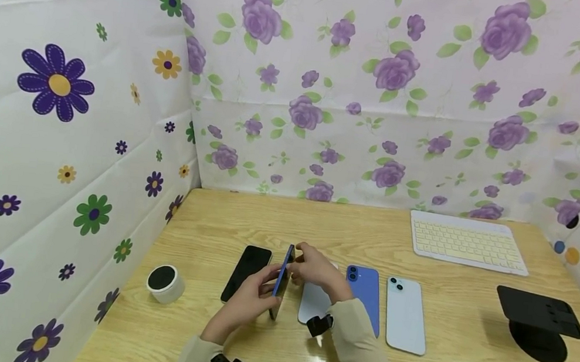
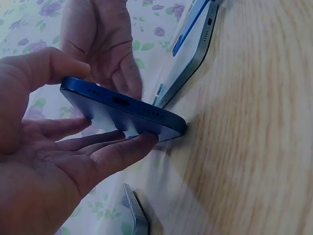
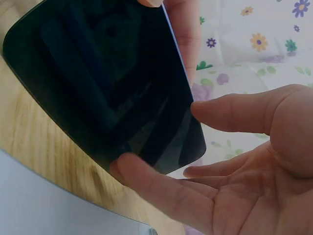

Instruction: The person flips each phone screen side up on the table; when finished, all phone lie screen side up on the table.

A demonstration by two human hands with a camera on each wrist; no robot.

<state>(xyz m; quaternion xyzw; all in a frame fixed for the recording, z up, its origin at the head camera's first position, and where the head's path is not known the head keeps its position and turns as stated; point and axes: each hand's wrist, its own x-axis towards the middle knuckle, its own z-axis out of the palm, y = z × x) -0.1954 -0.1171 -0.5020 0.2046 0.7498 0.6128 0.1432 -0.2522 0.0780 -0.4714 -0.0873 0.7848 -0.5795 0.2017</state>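
Observation:
A blue smartphone (image 1: 281, 283) stands tilted on its long side above the table, its dark screen (image 3: 107, 88) facing the right wrist camera. My left hand (image 1: 248, 300) grips its near end, thumb on one long edge and fingers against the back, as the left wrist view shows. At the far end my right hand (image 1: 315, 266) holds it, thumb (image 3: 230, 112) on the upper edge and a fingertip at the lower corner. Left of it lies a phone with a black screen (image 1: 246, 274). A pale phone (image 1: 313, 302) lies partly under my right hand.
Right of my hands lie a blue phone (image 1: 365, 295), partly covered by my sleeve, and a light blue phone (image 1: 407, 316), both backs up. A white keyboard (image 1: 466, 242), a black stand (image 1: 540, 313) and a white cylinder (image 1: 170, 292) with a dark top also stand about.

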